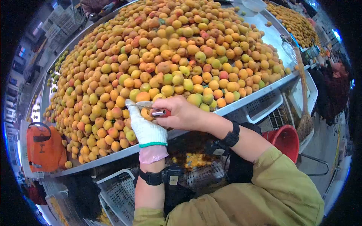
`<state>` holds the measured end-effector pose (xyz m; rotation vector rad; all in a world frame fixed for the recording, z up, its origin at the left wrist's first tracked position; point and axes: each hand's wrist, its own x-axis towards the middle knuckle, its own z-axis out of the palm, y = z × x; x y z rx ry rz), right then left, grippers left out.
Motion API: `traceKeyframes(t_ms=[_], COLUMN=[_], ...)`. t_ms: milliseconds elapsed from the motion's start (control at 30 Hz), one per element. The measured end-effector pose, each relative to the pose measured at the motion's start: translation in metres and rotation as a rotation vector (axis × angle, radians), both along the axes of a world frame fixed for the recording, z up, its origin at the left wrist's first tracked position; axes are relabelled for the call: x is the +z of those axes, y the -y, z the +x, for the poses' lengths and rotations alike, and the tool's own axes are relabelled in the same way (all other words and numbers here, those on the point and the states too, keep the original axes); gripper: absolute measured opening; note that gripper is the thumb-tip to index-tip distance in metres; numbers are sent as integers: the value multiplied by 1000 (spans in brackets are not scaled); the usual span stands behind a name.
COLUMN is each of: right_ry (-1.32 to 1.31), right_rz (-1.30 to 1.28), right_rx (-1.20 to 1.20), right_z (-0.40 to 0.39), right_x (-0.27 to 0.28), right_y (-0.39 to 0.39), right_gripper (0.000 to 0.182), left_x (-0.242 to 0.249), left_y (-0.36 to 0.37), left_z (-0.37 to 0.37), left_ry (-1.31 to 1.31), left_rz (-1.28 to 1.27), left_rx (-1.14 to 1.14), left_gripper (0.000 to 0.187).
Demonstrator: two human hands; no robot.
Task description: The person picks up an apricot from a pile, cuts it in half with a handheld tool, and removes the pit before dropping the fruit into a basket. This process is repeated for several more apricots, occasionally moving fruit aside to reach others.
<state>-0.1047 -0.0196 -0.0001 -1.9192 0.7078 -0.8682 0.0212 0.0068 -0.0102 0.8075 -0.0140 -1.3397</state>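
Note:
Over the near edge of a big heap of orange and yellow apricots (151, 49), both my hands meet. My left hand (145, 128), in a white glove with a green hem, has its fingers closed around an apricot (146, 114). My bare right hand (181, 113) grips a small knife with a red handle (166, 112). Its thin blade reaches left across the top of the held apricot, towards the gloved fingertips. The fruit is partly hidden by the fingers and the tool.
The metal table's raised rim (256, 89) runs in front of me. An orange bag (44, 148) stands at the left. Below are white crates (118, 188) and a crate with apricot pieces (194, 160). A red bucket (284, 141) and a broom (304, 122) are at the right.

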Motion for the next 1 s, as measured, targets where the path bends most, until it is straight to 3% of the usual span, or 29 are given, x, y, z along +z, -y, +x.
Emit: traceKeyframes(t_ms=[200,267,333,367,400,467,500,533,600,667,733,833,1000], right_ry=[-151,-13,59,74,90,-180,-327,-473,-554,-660,-762,-905,-987], right_rz=[-188,-115,-93,-88,-82,-30,-91,-152,-130,-170,-203,-112,-151], right_rx=[54,-18,-127,-265,-400,-561,-584,-601,-726,-721,-714,-607,-609], right_z=[-6,-7,-13,-20,-27,-59,-78,-96,-122,-143,-144,-133,-116], right_x=[-2,-3,0,1,2,10,16,22,28,8,-12,-31,-44], right_y=[4,2,13,26,39,58,66,70,69,77,78,80,87], right_gripper=[17,21,27,30,34,39,38,37,29,27,24,26,26], left_x=[-25,-4,8,19,32,48,32,31,45,33,34,35,31], left_y=[-1,-4,-5,-7,-12,-22,-30,-29,-34,-43,-46,-44,-33], left_z=[13,5,2,-1,-7,-14,-1,9,1,-12,-14,-17,-21], left_ry=[-112,-78,-92,-93,8,213,496,912,1471,1249,1308,1256,1336], left_rz=[-59,-61,76,75,66,44,-192,-512,-551,-776,-767,-431,-376], left_rx=[-209,-220,-93,-97,-167,-307,-569,-772,-1235,-1078,-1134,-1220,-1137], left_gripper=[48,45,43,43,43,44,47,34,16,20,23,23,25])
